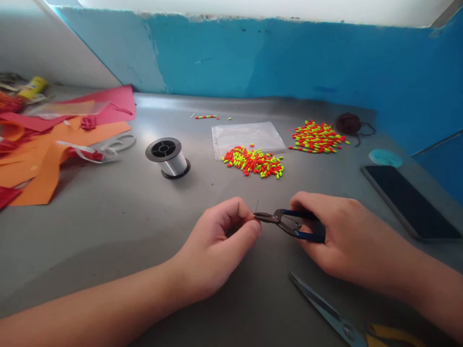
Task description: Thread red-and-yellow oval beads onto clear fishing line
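My right hand (340,231) is wrapped round the dark blue handles of small pliers (278,218), whose jaws point left. The jaw tips meet the fingertips of my left hand (220,241), which are pinched together. A thin wire (257,206) sticks up at the jaws; what else the left fingertips hold is too small to make out. Beyond the hands lies a pile of loose red and yellow-green beads (255,162), at the front edge of a clear plastic bag (249,135). A spool of clear line (172,164) stands to the left of them.
Open scissors (325,311) lie at the front right, near my right forearm. A phone (408,202), a round teal disc (385,157), dark yarn (348,124) and another bead pile (317,137) are at right. Orange paper (47,178) covers the left; a blue wall (217,58) stands behind.
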A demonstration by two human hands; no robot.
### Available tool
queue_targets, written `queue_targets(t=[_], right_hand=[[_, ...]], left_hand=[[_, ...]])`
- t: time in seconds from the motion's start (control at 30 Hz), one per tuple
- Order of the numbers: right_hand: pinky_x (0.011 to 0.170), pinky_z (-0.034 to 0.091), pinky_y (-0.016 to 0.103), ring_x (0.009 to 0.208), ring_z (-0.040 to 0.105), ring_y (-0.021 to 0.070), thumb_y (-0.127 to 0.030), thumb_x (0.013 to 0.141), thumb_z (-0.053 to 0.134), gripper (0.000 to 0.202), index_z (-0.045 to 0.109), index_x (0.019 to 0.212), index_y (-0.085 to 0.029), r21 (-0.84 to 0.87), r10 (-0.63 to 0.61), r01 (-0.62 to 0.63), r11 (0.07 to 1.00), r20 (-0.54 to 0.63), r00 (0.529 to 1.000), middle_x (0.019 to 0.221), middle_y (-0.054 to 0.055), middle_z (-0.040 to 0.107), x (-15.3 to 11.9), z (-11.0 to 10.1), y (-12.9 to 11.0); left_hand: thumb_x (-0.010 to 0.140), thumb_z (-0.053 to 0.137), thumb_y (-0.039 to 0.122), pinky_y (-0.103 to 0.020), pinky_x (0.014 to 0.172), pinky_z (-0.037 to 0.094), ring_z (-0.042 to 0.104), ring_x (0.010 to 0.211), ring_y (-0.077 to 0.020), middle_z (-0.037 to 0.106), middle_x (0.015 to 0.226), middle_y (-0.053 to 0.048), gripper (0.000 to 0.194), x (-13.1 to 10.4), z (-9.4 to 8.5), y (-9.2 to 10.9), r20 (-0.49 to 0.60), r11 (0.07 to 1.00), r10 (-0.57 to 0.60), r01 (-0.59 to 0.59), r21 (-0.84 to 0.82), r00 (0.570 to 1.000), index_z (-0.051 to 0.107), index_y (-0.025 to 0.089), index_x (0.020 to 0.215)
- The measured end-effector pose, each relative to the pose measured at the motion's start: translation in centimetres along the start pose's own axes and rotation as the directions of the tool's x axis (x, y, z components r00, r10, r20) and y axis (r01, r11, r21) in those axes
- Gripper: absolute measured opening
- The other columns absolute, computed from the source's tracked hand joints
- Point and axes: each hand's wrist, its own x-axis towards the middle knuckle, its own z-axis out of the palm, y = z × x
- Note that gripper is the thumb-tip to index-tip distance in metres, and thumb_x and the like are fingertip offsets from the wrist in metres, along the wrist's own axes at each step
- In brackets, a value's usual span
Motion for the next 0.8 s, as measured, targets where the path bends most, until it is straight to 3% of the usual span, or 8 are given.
queue_targets(t=[0.27, 0.4, 0.5, 0.57, 0.63, 0.73, 0.8], right_hand=[[0.058, 0.027, 0.034, 0.058, 0.054, 0.0182, -0.024, 0.083, 0.058, 0.01, 0.061, 0.074, -0.026, -0.031, -0.128, 0.127, 0.991, -0.053, 0.99, 0.067, -0.002, 0.063, -0.1, 0.5, 0.8], [0.059, 0.028, 0.034, 0.061, 0.056, 0.0185, -0.025, 0.084, 0.059, 0.009, 0.068, 0.081, -0.025, -0.038, -0.153, 0.151, 0.988, -0.05, 0.987, 0.069, -0.002, 0.065, 0.0, 0.6, 1.7], [0.059, 0.028, 0.033, 0.061, 0.054, 0.0174, -0.026, 0.085, 0.06, 0.01, 0.069, 0.081, -0.025, 0.002, -0.143, 0.144, 0.99, -0.018, 0.989, 0.069, -0.002, 0.065, 0.3, 0.6, 2.4], [0.059, 0.028, 0.033, 0.06, 0.051, 0.0167, -0.026, 0.085, 0.059, 0.01, 0.069, 0.081, -0.025, 0.019, -0.15, 0.15, 0.988, -0.003, 0.989, 0.068, -0.003, 0.064, 0.5, 0.5, 2.7], [0.059, 0.028, 0.033, 0.058, 0.047, 0.0162, -0.026, 0.085, 0.058, 0.011, 0.067, 0.078, -0.026, 0.026, -0.168, 0.168, 0.985, 0.009, 0.986, 0.066, -0.004, 0.062, 0.7, 0.4, 2.9], [0.059, 0.026, 0.033, 0.058, 0.044, 0.0162, -0.026, 0.084, 0.059, 0.01, 0.062, 0.074, -0.025, -0.022, -0.181, 0.181, 0.983, 0.031, 0.983, 0.064, -0.004, 0.06, 0.7, 0.5, 2.8], [0.06, 0.024, 0.034, 0.059, 0.046, 0.0168, -0.025, 0.082, 0.059, 0.007, 0.06, 0.074, -0.025, -0.077, -0.182, 0.184, 0.98, 0.039, 0.983, 0.067, -0.002, 0.063, 0.6, 0.6, 2.6]], left_hand=[[0.099, 0.065, 0.033, -0.025, 0.058, 0.031, 0.04, 0.065, -0.0109, 0.05, 0.069, 0.005, 0.028, 0.2, 0.2, -0.1, 0.036, 1.0, -0.023, 0.022, 0.019, 0.999, 0.052, 0.02, 0.079], [0.101, 0.064, 0.031, -0.025, 0.056, 0.033, 0.041, 0.065, -0.0112, 0.047, 0.069, 0.006, 0.026, 0.1, 0.4, 0.0, 0.062, 0.992, 0.041, -0.048, 0.121, 0.997, 0.052, 0.021, 0.08], [0.105, 0.059, 0.03, -0.026, 0.063, 0.042, 0.052, 0.072, -0.0132, 0.057, 0.078, 0.003, 0.018, 0.1, 0.0, 0.3, 0.055, 0.959, 0.139, -0.148, 0.242, 0.989, 0.059, 0.021, 0.089], [0.107, 0.053, 0.027, -0.029, 0.081, 0.05, 0.062, 0.089, -0.0156, 0.065, 0.097, -0.002, 0.017, 0.5, -0.6, 0.5, 0.027, 0.887, 0.301, -0.29, 0.359, 0.953, 0.066, 0.02, 0.098], [0.109, 0.049, 0.024, -0.032, 0.098, 0.05, 0.064, 0.108, -0.0179, 0.066, 0.113, -0.006, 0.022, 1.3, -1.5, 0.5, -0.041, 0.783, 0.47, -0.395, 0.48, 0.881, 0.069, 0.019, 0.103], [0.102, 0.059, 0.017, -0.034, 0.094, 0.053, 0.064, 0.101, -0.0182, 0.065, 0.113, -0.006, 0.012, 2.8, -2.9, 0.3, -0.123, 0.657, 0.586, -0.381, 0.651, 0.801, 0.071, 0.019, 0.105], [0.098, 0.061, 0.014, -0.036, 0.09, 0.055, 0.066, 0.098, -0.0196, 0.067, 0.114, -0.007, 0.016, 3.6, -3.7, 0.2, -0.092, 0.565, 0.616, -0.358, 0.743, 0.782, 0.072, 0.019, 0.108]])
